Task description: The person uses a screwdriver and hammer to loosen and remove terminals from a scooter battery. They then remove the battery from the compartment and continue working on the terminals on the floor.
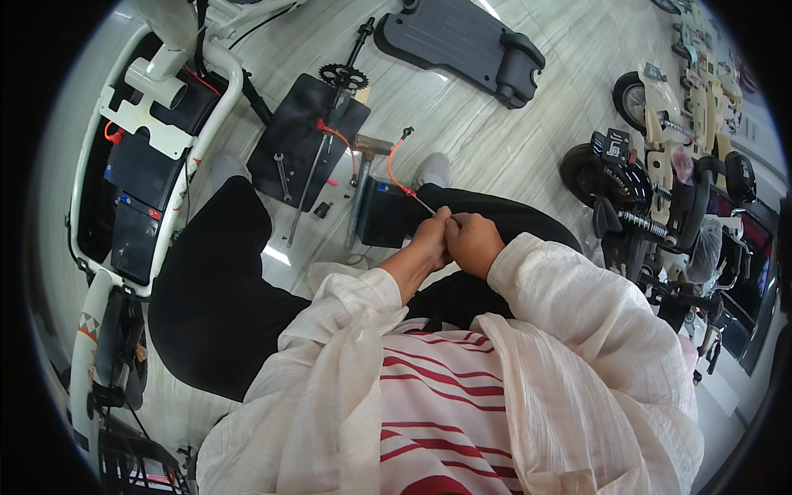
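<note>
Close together in front of my lap, my left hand (423,250) and my right hand (477,244) are both closed around what looks like a screwdriver (426,206). Only its thin metal shaft shows; the handle is hidden in my fingers. The shaft slants up to the red terminal of a black battery (382,219) on the floor between my legs. From that terminal an orange wire (390,162) curves up to a small dark connector. A second orange wire (342,136) with a red cap lies to the left, near a hammer (373,146).
A black panel (268,157) carries a wrench (283,177) and a long metal rod (307,190). A crank with chainring (343,77) lies beyond. A white bike frame (235,91) holding batteries stands left. A dark plastic cover (450,37) lies ahead; several electric bikes (619,177) stand right.
</note>
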### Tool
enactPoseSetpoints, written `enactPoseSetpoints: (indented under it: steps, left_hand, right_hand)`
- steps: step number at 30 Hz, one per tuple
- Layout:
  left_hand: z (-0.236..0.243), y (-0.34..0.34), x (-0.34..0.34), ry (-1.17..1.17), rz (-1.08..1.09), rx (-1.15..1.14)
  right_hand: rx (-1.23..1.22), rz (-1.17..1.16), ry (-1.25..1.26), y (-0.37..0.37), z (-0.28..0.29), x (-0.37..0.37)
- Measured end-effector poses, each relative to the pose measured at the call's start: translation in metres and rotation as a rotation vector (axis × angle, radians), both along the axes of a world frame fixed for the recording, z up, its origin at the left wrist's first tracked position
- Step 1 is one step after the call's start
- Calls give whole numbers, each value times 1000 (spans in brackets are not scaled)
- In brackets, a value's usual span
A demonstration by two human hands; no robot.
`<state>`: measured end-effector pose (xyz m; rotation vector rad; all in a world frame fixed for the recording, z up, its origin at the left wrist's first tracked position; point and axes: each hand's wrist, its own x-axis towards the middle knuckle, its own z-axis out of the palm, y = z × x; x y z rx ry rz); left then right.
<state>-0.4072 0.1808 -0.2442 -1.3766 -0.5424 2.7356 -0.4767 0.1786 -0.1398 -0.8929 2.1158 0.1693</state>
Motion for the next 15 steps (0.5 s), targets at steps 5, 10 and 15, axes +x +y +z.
enactPoseSetpoints:
  steps: [5, 10, 15]
  left_hand:
    - [-12, 12, 4, 38, 66, 1]
    - [-8, 13, 7, 64, 132, -20]
    - [-11, 21, 4, 101, 185, -24]
  right_hand:
    - [27, 118, 12, -1, 0, 4]
    - [48, 199, 39, -1, 3, 9]
    - [75, 272, 43, -2, 13, 10]
